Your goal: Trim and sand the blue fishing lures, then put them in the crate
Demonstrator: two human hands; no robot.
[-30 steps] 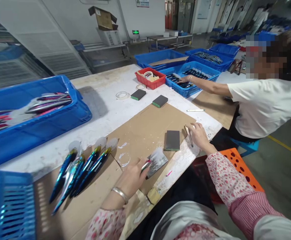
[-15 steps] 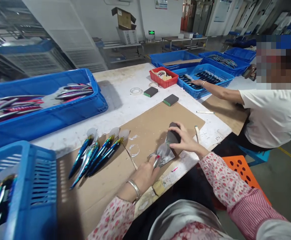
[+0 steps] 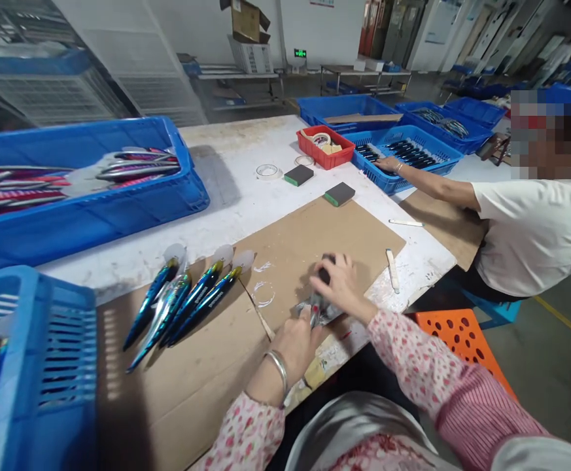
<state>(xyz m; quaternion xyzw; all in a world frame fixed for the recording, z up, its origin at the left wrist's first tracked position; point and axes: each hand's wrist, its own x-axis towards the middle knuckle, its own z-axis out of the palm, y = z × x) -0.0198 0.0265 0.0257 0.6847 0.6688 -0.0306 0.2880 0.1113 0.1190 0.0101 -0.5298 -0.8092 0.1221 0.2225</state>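
My left hand [image 3: 297, 340] is closed around a small shiny lure-like piece [image 3: 314, 313] at the near edge of the brown cardboard sheet [image 3: 314, 229]. My right hand [image 3: 337, 281] is wrapped over a dark grey sanding block [image 3: 325, 268] and presses it down against that piece. Several blue-green lures [image 3: 187, 297] with clear lips lie in a row on the cardboard to the left. A thin wooden stick [image 3: 260, 314] lies between them and my hands.
Blue crates [image 3: 84, 216] of lures stand at left and near left [image 3: 20, 366]. Two spare sanding blocks [image 3: 339, 193], tape rolls [image 3: 268, 171] and a red tray [image 3: 325, 147] sit farther back. A co-worker [image 3: 525, 216] at right reaches into a blue basket [image 3: 403, 154]. An orange stool [image 3: 456, 333] is below.
My right hand left the stick at the table edge, picked up the grey sanding block and brought it onto the piece held in my left hand. The view has shifted left.
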